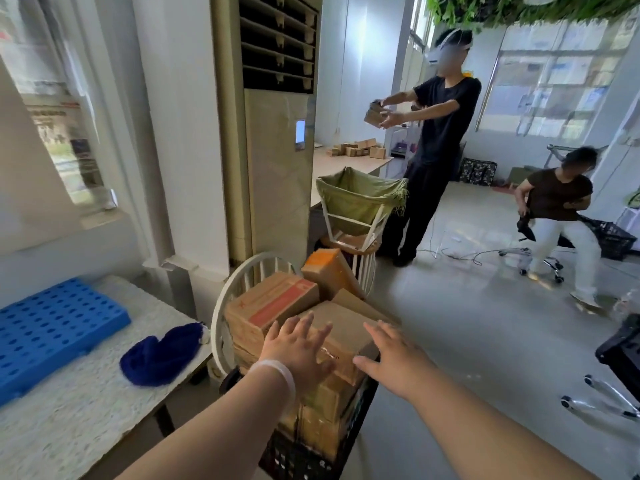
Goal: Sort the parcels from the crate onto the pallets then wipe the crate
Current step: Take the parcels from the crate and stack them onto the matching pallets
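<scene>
Parcel [273,301] bears red band, print unreadable; left hand [298,351], right hand [393,363] spread

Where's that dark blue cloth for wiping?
In the head view, the cloth lies on the white table at lower left, between the blue pallet and the parcel crate.

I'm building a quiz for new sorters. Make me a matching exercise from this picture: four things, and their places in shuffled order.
1. blue pallet
2. dark blue cloth
3. top parcel
4. black crate

A. reached by the left hand and right hand
B. holds the parcels
C. far left on the white table
D. on the table, between pallet and crate

Pairs: 1-C, 2-D, 3-A, 4-B
</scene>
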Available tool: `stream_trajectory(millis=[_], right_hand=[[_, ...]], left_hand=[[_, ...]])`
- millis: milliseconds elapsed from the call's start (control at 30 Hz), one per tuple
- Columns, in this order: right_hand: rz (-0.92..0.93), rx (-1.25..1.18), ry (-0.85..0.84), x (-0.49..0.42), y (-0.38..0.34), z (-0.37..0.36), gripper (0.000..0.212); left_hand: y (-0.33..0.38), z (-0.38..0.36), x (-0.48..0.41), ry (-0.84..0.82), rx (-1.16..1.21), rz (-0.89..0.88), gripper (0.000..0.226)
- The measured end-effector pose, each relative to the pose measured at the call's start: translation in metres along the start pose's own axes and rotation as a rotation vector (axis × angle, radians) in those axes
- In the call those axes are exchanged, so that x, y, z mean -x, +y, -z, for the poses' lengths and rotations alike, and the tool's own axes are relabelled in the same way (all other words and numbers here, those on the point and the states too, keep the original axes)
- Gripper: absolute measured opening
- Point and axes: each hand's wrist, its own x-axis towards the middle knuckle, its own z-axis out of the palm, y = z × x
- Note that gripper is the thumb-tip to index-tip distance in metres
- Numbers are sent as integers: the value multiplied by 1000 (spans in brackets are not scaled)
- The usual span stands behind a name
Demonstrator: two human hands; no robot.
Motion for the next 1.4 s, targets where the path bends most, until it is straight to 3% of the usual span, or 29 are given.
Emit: stream_trajectory(millis=[367,700,967,1167,1267,1400], right_hand=[[175,21,-233,-125,63,21,73],[219,-181,-437,-179,73,4,71],[140,-335,-477,-193,74,3,80],[38,-513,-487,-190,73,27,69],[99,-526,-476,-185,71,44,52],[194,-527,-392,-178,64,67,54]], left_hand=[[57,-37,-81,-116,381,546,69],[79,-52,-106,-147,619,804,75],[85,-55,-117,-45,799,920,76],[89,-35,-120,118,867,909,69],[93,-25,-117,204,884,904,68],[92,-7,-117,328,924,880,70]])
